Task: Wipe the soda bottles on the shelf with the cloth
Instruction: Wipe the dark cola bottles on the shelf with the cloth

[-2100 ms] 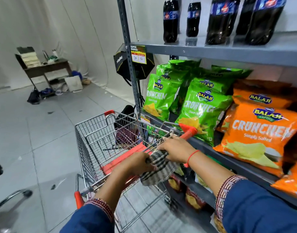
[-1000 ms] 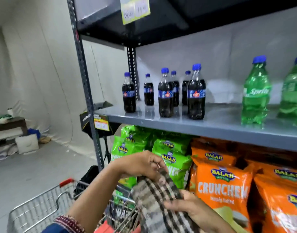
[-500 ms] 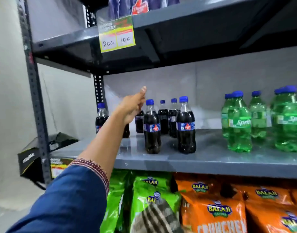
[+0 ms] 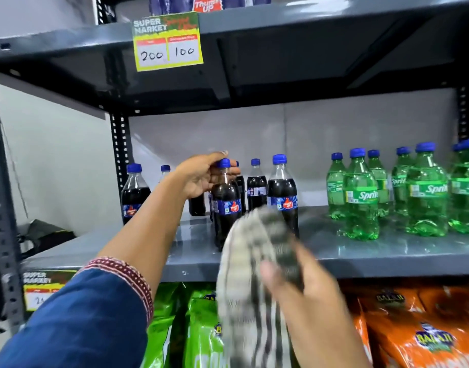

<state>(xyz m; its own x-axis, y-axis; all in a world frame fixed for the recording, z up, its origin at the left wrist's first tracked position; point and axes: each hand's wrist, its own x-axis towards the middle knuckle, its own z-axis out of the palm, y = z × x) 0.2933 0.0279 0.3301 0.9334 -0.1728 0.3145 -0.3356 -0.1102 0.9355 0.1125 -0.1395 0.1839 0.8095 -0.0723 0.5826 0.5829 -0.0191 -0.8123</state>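
1. Cola bottle [image 4: 226,205], first unit to be wiped: it stands upright near the front edge of the shelf [image 4: 387,254], toward the shelf's left end. Further cola bottles stand behind and beside it; green soda bottles [image 4: 360,197] occupy the right part of the same shelf.
2. Left hand [image 4: 201,176]: fingers curled around the neck just below the blue cap [image 4: 223,163], gripping the bottle.
3. Right hand [image 4: 307,293]: closed on the checked cloth [image 4: 252,274], raised in front of the shelf's front edge, level with the bottle's lower body. Motion blur prevents telling whether the cloth touches the bottle.
4. Handling, bottle: appears full, so judged moderately heavy and bottom-weighted. The smooth plastic wall is likely slippery and yields slightly under pressure. The neck offers a narrow, secure hold that leaves body and label free for wiping.
5. Handling, cloth: soft and limp; it should wrap around the curved body readily.
6. Caution: neighbouring bottles stand close; a sideways wipe could topple them.
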